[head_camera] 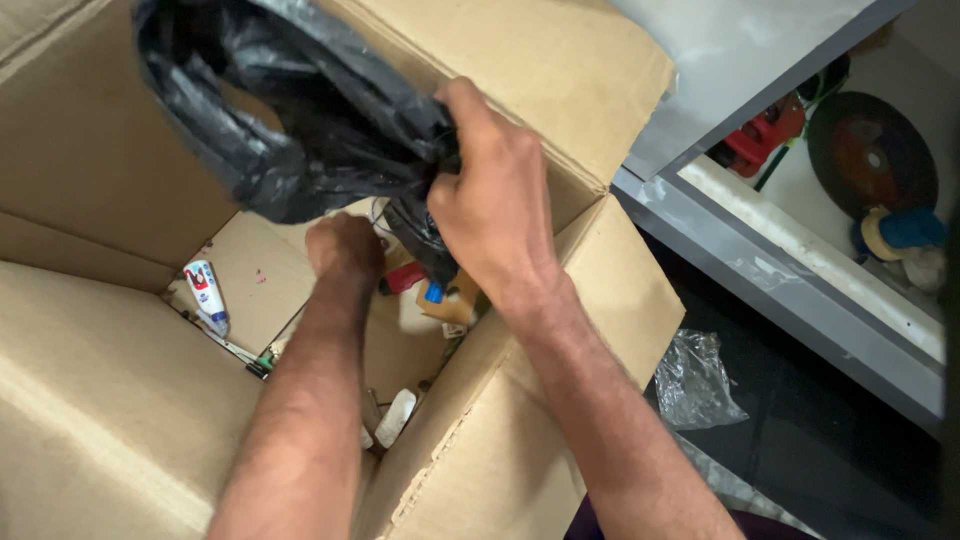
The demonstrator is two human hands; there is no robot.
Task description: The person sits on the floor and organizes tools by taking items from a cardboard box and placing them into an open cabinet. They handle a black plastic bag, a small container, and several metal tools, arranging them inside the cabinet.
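Note:
A large open cardboard box [110,400] fills the left and middle of the view. My right hand [495,205] grips a crumpled black plastic bag [290,110] and holds it up over the box opening. My left hand [343,247] reaches deep into the box under the bag, fingers curled among small items at the bottom; what it touches is hidden. A small white tube with red and blue print [207,295] lies on the box floor to the left of that hand. A red item [403,277] and a blue cap [433,292] lie just right of it.
A grey shelf edge [790,290] runs along the right, with a dark round disc [872,152], a red tool [765,135] and a blue object [912,228] inside. A crumpled clear plastic bag [695,380] lies on the dark floor beside the box.

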